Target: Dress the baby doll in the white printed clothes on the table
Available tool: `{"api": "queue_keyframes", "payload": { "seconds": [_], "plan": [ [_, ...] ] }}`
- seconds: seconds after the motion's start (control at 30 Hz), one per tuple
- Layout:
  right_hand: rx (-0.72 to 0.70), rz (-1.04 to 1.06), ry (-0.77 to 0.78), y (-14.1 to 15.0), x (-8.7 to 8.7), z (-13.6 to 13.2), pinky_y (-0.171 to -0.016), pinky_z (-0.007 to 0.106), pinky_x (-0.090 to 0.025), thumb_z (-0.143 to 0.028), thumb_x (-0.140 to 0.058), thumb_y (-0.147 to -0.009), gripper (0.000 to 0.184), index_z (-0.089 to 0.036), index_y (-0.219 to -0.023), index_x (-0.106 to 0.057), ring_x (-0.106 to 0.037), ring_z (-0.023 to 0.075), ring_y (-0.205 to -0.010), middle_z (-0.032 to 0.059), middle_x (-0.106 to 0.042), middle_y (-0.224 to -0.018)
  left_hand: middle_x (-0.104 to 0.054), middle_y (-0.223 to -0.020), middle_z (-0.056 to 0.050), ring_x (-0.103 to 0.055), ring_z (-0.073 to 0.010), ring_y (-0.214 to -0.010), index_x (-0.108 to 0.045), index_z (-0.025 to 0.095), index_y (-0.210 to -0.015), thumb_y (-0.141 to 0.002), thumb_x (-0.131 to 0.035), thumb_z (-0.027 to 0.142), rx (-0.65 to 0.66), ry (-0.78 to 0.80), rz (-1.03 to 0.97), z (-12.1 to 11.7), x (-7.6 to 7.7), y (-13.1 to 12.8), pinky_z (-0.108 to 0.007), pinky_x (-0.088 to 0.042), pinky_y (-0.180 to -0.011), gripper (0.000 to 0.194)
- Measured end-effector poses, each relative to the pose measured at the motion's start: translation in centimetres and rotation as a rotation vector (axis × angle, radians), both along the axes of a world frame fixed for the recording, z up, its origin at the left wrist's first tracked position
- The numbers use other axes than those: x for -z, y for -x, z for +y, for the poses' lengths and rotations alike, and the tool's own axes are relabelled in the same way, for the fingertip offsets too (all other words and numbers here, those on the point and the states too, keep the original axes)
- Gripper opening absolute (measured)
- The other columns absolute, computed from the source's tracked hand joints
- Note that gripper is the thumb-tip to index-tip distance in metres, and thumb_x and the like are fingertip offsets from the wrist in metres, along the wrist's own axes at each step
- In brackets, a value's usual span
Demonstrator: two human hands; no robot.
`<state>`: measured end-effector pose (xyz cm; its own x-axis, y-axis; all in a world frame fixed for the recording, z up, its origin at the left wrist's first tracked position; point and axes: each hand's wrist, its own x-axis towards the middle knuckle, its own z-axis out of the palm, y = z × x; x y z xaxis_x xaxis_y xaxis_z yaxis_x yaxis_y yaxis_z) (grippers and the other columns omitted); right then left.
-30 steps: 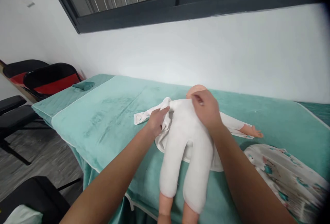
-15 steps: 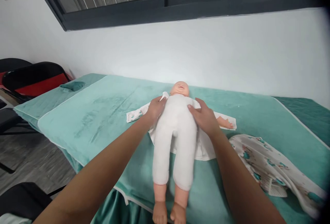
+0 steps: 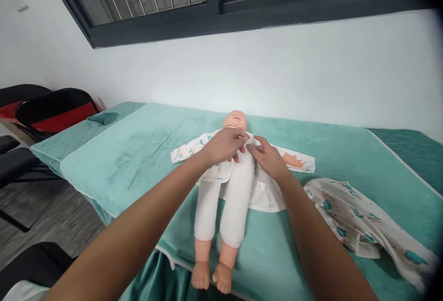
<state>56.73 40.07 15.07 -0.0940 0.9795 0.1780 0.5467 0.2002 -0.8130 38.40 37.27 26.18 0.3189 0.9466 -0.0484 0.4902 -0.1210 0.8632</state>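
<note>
A baby doll (image 3: 235,208) with a white cloth body lies on its back, head towards the wall, feet towards me. Under and around it is a white baby shirt (image 3: 188,151) with a teal print, its sleeves spread to both sides. The left front panel lies across the doll's chest and belly; the right panel is spread flat beside its hip. My left hand (image 3: 226,146) is over the chest, fingers closed on the shirt's edge. Close by, my right hand (image 3: 268,155) pinches white shirt cloth near the doll's shoulder. Both sets of fingertips nearly meet, partly hiding the cloth.
The doll lies on a bed with a teal cover (image 3: 138,153). Printed baby trousers or a similar garment (image 3: 363,218) lie crumpled at the right. Black and red chairs (image 3: 58,109) stand at the left. Behind the bed is a white wall (image 3: 277,70) under a dark-framed window.
My left hand has moved right and brought the shirt's left panel over the doll's chest. My right hand has shifted slightly left, to the cloth near the shoulder. The doll's legs have shifted left.
</note>
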Motion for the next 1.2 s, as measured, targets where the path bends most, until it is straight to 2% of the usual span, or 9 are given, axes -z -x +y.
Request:
{"api": "queue_keyframes", "payload": {
  "seconds": [0.17,0.33,0.47,0.57,0.6,0.67,0.83,1.03,1.2],
  "plan": [
    [0.196,0.018,-0.054,-0.7,0.3,0.6,-0.076,0.034,-0.047,-0.054,-0.048,-0.094,0.044,-0.025,-0.124,-0.062,-0.068,0.022,-0.071,0.0004,-0.073,-0.073,-0.067,-0.077,0.0,-0.062,-0.015,-0.065,-0.067,0.023,-0.087,-0.092,-0.046,0.035,-0.313,-0.271,0.17,-1.7,3.2,2.5,-0.029,-0.046,-0.063,0.025],
    [0.499,-0.116,-0.142,-3.3,0.2,1.6,-0.089,0.041,-0.047,-0.042,-0.048,-0.092,0.037,-0.024,-0.12,-0.064,-0.067,0.029,-0.103,0.0069,-0.076,-0.103,-0.064,-0.069,0.0,-0.057,-0.0185,-0.066,-0.061,0.025,-0.074,-0.095,-0.045,0.04,-0.356,-0.318,0.273,-7.4,7.2,3.2,-0.032,-0.042,-0.063,0.03],
    [0.55,-0.277,0.013,-5.6,1.2,2.5,-0.098,0.05,-0.044,-0.041,-0.053,-0.089,0.043,-0.018,-0.124,-0.063,-0.06,0.0352,-0.119,0.014,-0.069,-0.126,-0.064,-0.068,0.002,-0.06,-0.0176,-0.065,-0.065,0.026,-0.083,-0.095,-0.046,0.046,-0.419,-0.254,0.157,-9.7,9.1,4.9,-0.03,-0.047,-0.061,0.03],
    [0.598,-0.149,0.097,-6.4,1.8,3.1,-0.098,0.047,-0.045,-0.045,-0.054,-0.088,0.047,-0.016,-0.125,-0.061,-0.061,0.0331,-0.118,0.017,-0.067,-0.128,-0.071,-0.102,-0.006,-0.066,-0.0228,-0.09,-0.061,0.022,-0.117,-0.093,-0.047,0.038,-0.587,-0.372,0.24,-7.4,10.9,8.6,-0.035,-0.054,-0.076,0.032],
    [0.612,-0.085,0.099,-6.5,1.9,3.2,-0.097,0.044,-0.045,-0.045,-0.055,-0.088,0.046,-0.015,-0.123,-0.062,-0.062,0.0315,-0.116,0.0171,-0.067,-0.126,-0.066,-0.122,-0.012,-0.063,-0.0277,-0.109,-0.056,0.019,-0.129,-0.089,-0.052,0.033,-0.623,-0.415,0.292,-6.1,11.6,10.1,-0.04,-0.052,-0.088,0.042],
    [0.629,0.014,0.088,-6.4,1.9,3.4,-0.092,0.04,-0.047,-0.044,-0.054,-0.088,0.041,-0.015,-0.115,-0.065,-0.064,0.0286,-0.109,0.0165,-0.069,-0.12,-0.045,-0.151,-0.02,-0.044,-0.0376,-0.137,-0.042,0.013,-0.147,-0.086,-0.055,0.031,-0.61,-0.489,0.641,-3.5,13.2,13.1,-0.051,-0.043,-0.106,0.065],
    [0.688,0.073,0.084,-6.2,2.1,3.7,-0.082,0.036,-0.047,-0.043,-0.056,-0.086,0.031,-0.018,-0.101,-0.066,-0.066,0.0246,-0.092,0.012,-0.072,-0.107,-0.047,-0.151,-0.021,-0.045,-0.0346,-0.138,-0.027,0.008,-0.156,-0.095,-0.031,0.022,-0.505,-0.428,0.982,1.6,14.8,17.2,-0.054,-0.035,-0.114,0.063],
    [0.656,-0.059,0.127,-7.3,2.8,3.2,-0.075,0.037,-0.046,-0.044,-0.06,-0.079,0.027,-0.021,-0.092,-0.066,-0.063,0.0239,-0.083,0.0084,-0.072,-0.096,-0.044,-0.156,-0.016,-0.044,-0.0305,-0.141,-0.025,0.01,-0.158,-0.093,-0.024,0.013,-0.511,-0.344,0.916,5.5,14.3,19.4,-0.049,-0.037,-0.113,0.065],
    [0.687,0.278,0.081,-7.5,3.3,2.9,-0.061,0.03,-0.048,-0.041,-0.066,-0.072,0.025,-0.021,-0.087,-0.067,-0.062,0.019,-0.075,0.003,-0.069,-0.088,-0.047,-0.155,-0.015,-0.042,-0.032,-0.142,-0.032,0.013,-0.156,-0.092,-0.027,0.013,-0.577,-0.337,0.878,7.2,14.5,20.6,-0.052,-0.035,-0.114,0.064]
  ]
}}
